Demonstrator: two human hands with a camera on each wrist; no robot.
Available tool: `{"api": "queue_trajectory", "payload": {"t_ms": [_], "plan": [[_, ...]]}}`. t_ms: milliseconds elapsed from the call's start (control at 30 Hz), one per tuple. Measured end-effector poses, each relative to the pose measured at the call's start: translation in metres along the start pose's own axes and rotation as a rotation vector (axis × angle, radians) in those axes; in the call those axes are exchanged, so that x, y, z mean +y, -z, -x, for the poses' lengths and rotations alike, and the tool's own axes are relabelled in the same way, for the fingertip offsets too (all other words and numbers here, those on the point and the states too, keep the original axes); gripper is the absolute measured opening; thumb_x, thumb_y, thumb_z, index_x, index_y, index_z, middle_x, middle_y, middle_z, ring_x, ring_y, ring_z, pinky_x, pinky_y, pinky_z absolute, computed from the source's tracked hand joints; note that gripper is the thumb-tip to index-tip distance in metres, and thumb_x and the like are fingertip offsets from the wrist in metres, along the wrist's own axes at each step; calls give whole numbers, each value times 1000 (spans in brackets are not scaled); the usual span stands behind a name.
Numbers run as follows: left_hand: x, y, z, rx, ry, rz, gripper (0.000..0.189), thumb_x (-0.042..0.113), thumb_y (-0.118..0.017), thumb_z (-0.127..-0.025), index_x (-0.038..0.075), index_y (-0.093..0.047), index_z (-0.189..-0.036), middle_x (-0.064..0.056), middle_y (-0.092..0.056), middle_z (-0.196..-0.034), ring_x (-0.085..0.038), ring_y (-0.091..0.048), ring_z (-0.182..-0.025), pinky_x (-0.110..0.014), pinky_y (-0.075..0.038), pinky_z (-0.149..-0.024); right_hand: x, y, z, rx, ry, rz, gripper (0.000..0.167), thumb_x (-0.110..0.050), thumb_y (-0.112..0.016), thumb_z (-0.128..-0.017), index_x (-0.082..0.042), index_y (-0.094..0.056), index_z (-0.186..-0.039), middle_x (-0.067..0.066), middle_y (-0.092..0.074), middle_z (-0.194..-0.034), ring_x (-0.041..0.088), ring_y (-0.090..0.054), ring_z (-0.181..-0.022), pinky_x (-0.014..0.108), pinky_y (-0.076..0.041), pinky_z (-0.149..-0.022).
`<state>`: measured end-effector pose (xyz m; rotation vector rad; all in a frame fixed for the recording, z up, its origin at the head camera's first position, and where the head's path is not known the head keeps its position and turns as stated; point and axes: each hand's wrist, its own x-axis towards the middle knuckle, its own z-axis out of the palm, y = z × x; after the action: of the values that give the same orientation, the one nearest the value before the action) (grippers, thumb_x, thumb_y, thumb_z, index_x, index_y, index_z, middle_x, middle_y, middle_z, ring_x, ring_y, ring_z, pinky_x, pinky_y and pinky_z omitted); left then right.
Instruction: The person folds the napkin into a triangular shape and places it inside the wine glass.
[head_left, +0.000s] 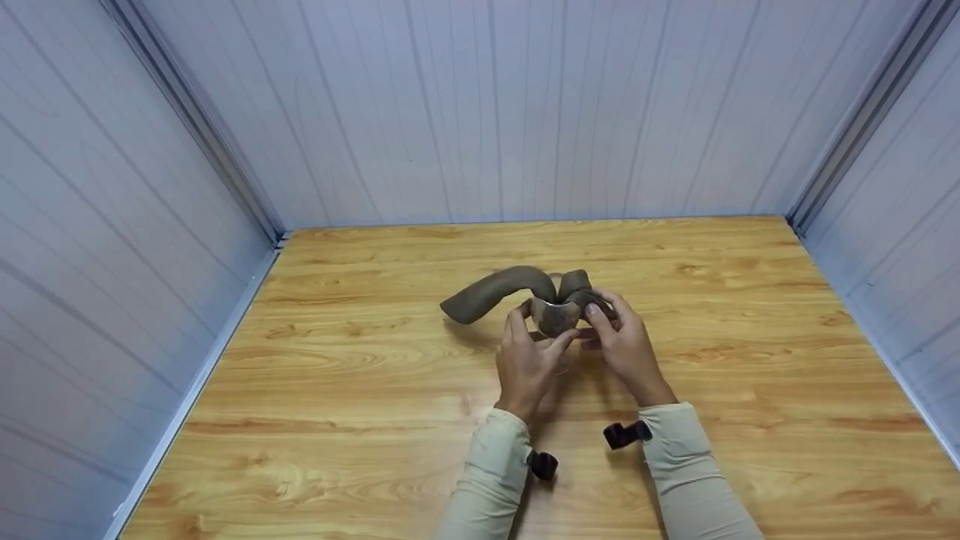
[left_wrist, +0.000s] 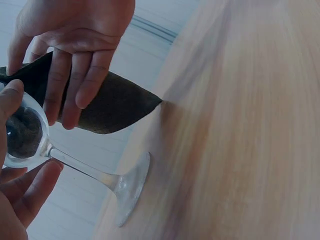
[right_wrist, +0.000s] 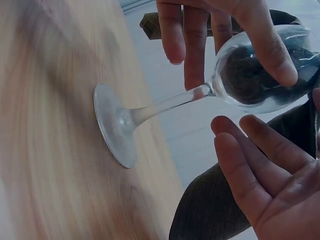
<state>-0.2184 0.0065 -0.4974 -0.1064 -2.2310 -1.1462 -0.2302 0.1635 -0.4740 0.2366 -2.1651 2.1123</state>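
A clear stemmed wine glass (head_left: 556, 319) stands in front of me, its foot (right_wrist: 112, 125) right at the tabletop. A dark grey-brown cloth (head_left: 491, 292) is tucked into the bowl, with one long end draping over the rim to the left and another part out to the right. My left hand (head_left: 526, 367) grips the bowl from the left, thumb and fingers around its lower part near the stem. With my right hand (head_left: 630, 346), I pinch the cloth at the right side of the rim, thumb on top. That hand's lower fingers (right_wrist: 235, 175) extend loosely beside the bowl.
The wood-grain table (head_left: 337, 420) reaches back to a pale panelled wall (head_left: 525, 112). More panelled walls rise at the left (head_left: 97, 247) and right (head_left: 892, 225). A black wrist camera (head_left: 543, 465) sits by the left sleeve, another black camera (head_left: 627, 435) by the right.
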Motion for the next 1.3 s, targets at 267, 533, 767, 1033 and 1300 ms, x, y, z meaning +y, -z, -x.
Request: {"api": "queue_trajectory", "payload": {"t_ms": [267, 533, 767, 1033, 1300], "plan": [[-4, -2, -5, 10, -44, -34, 75, 53, -82, -78, 2, -56, -127, -10, -66, -118, -24, -70, -86, -42, -56, -70, 6, 0, -1, -33, 2, -7, 43, -14, -54, -105, -8, -48, -147, 25, -64, -119, 37, -73, -87, 61, -54, -75], [-7, -3, -8, 12, -50, -23, 79, 54, -81, -79, 1, -57, -131, -11, -66, -121, -22, -72, -83, -40, -57, -71, 11, 0, -1, -64, 1, 14, 51, -7, -53, -104, -10, -41, -153, 25, -65, -120, 43, -71, -90, 60, -55, -76], [-10, -3, -11, -6, -19, 2, 80, 54, -82, -78, 5, -55, -136, -7, -66, -124, -17, -71, -85, -38, -57, -73, 12, 0, -2, -109, -24, 20, 58, -7, -54, -103, -10, -33, -157, 25, -64, -122, 44, -70, -94, 62, -52, -84], [-12, 3, -9, -79, 41, 46, 81, 58, -76, -82, 9, -50, -141, -7, -65, -126, -19, -71, -93, -39, -56, -76, 12, -1, 0, -73, -14, 53, 62, -7, -57, -102, -19, -33, -158, 22, -69, -112, 41, -71, -89, 58, -55, -78], [-23, 15, -11, -129, 40, 39, 69, 59, -72, -85, 10, -59, -132, -2, -66, -122, -18, -71, -96, -38, -56, -78, -1, -3, 2, -77, -33, 84, 73, -3, -55, -102, -13, -14, -162, 29, -68, -106, 51, -67, -93, 62, -53, -78]]}}
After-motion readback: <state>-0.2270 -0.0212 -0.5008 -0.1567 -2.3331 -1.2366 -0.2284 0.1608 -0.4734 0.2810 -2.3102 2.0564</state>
